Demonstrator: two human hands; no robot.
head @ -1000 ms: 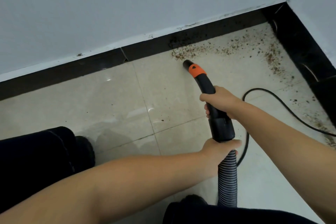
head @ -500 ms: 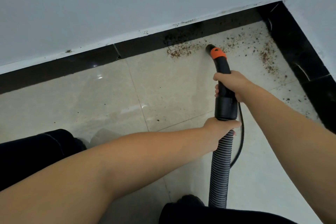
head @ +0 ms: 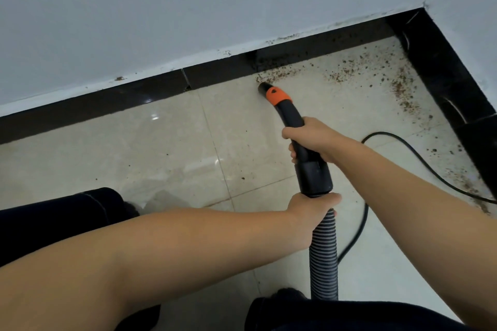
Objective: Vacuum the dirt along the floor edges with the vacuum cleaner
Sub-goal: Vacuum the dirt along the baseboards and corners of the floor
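Both hands hold the vacuum cleaner's tube. The right hand has its fingers curled round the curved black handle; the left hand grips the ribbed hose just below the black collar. The nozzle mouth sits on the tiled floor, just beside the left end of the dirt lying against the black skirting.

Risks, as judged: the dirt runs on along the skirting into the corner and down the right-hand edge, so a hurried pass would likely leave crumbs in the joint. A nozzle lifted or tilted off the tile could scatter loose grains instead of taking them.

A black power cord loops across the floor near the right-hand dirt and may snag or be sucked against the nozzle. The person's dark-clad legs crowd the near floor.
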